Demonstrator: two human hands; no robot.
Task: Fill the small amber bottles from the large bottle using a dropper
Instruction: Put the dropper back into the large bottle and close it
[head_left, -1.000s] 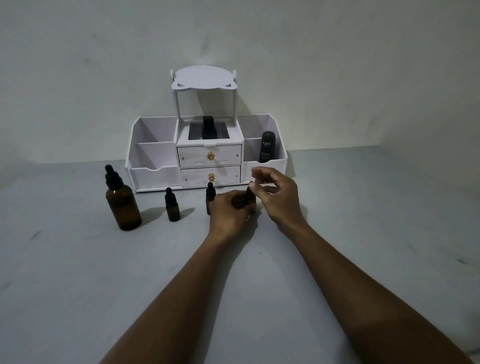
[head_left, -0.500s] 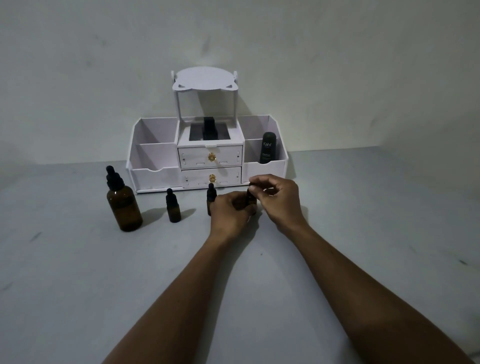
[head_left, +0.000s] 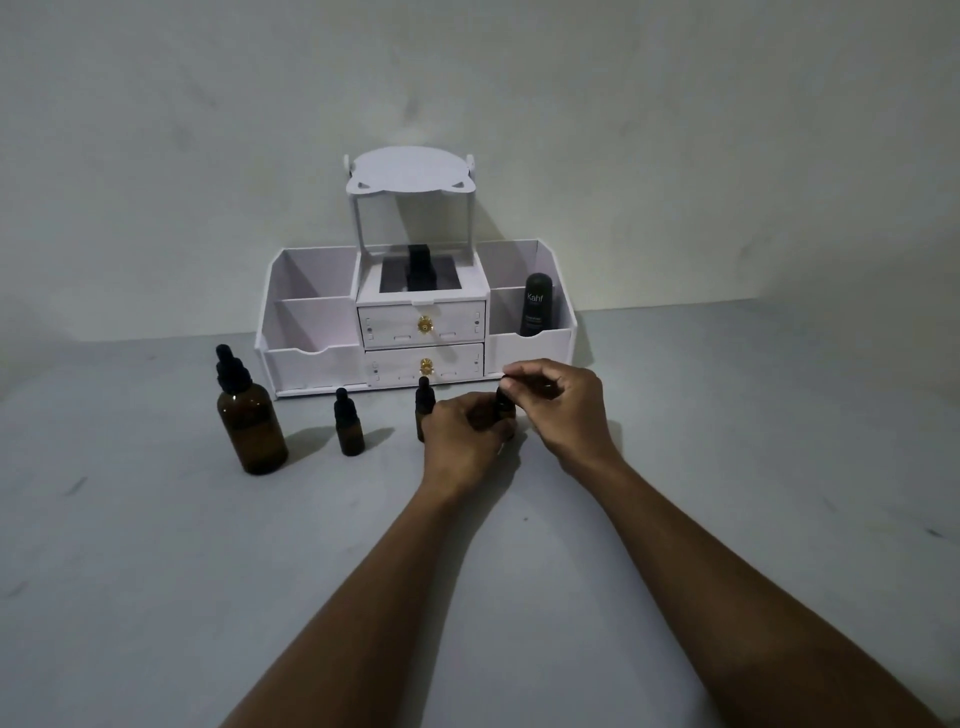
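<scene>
A large amber bottle (head_left: 251, 415) with a black dropper cap stands at the left of the grey surface. To its right stand two small amber bottles, one (head_left: 348, 423) alone and one (head_left: 424, 405) partly behind my left hand. My left hand (head_left: 465, 432) is wrapped around a third small amber bottle (head_left: 503, 407), mostly hidden. My right hand (head_left: 561, 404) pinches that bottle's black dropper cap from above with thumb and fingertips.
A white desk organiser (head_left: 322, 358) with two gold-knobbed drawers, side compartments and a raised top stands against the wall. It holds a black Kahf tube (head_left: 535, 305) at the right and a dark bottle (head_left: 420, 267) in the middle.
My right hand has lowered onto the small bottle's cap and closed its fingers on it. My left hand has kept hold of the bottle; the other bottles stand as before.
</scene>
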